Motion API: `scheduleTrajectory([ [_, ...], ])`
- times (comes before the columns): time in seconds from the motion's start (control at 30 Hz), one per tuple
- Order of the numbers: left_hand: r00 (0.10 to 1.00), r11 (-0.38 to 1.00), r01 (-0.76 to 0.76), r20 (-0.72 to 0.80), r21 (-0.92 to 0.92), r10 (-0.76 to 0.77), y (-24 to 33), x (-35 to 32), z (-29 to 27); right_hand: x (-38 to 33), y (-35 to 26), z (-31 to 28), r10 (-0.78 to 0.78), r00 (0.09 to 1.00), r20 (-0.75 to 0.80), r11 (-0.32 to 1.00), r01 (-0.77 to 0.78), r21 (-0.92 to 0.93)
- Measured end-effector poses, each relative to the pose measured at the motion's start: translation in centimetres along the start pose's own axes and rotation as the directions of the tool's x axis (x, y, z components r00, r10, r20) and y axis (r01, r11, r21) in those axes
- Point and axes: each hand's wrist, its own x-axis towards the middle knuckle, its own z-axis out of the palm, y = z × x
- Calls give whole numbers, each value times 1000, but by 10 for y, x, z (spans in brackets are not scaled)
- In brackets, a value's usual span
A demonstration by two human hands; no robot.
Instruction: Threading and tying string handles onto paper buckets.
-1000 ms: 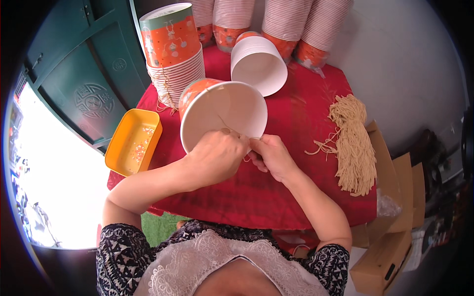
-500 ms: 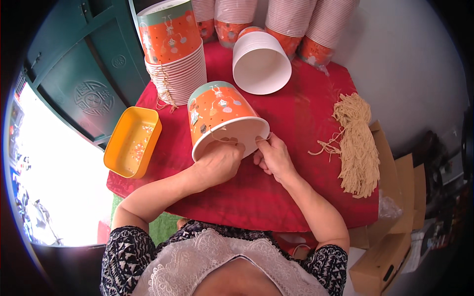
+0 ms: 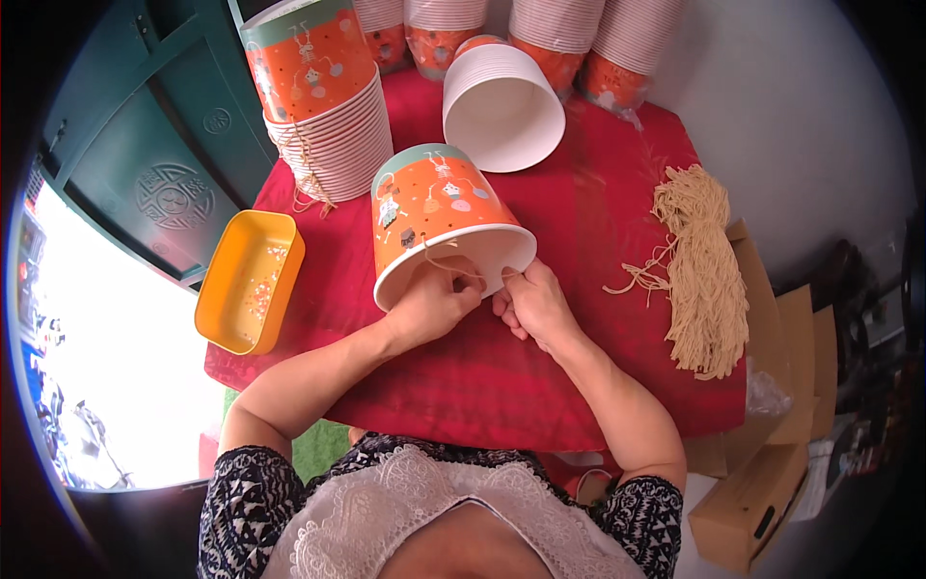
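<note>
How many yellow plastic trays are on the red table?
1. The yellow plastic tray sits at the left edge of the red cloth-covered table, to the left of the orange paper bucket that both hands hold. None seems hidden.

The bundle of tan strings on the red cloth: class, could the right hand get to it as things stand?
Probably yes. The bundle of tan strings lies uncovered to the right of the right hand, with only bare red cloth between them, though that hand is busy at the orange paper bucket.

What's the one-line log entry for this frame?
left hand: at rim of orange paper bucket, on string | right hand: pinching at rim | bucket: tipped on red cloth | string bundle: right, untouched
</note>
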Motion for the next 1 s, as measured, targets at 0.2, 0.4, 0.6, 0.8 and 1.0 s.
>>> scheduleTrajectory([
  [0.2, 988, 988, 139, 65, 63, -143, 13, 4, -3, -2, 0, -3, -9, 1000, -5, 995, 8, -100],
  [0.4, 923, 928, 365, 159, -77, -350, 17, 5, -7, -29, -19, -20, -217, 970, 108, 556, 213, -803],
  [0.6, 934, 948, 316, 185, -35, -305, 10, 5, -5, -62, -51, -31, -307, 927, 215, 568, 360, -740],
  [0.8, 996, 999, 31, 83, 12, -32, -3, -1, 4, -67, -54, -24, -812, 532, 239, 373, 790, -487],
  [1.0, 995, 996, 61, 74, 62, -66, 3, -2, 3, -67, -33, 3, -824, 67, 563, -180, 911, -372],
])
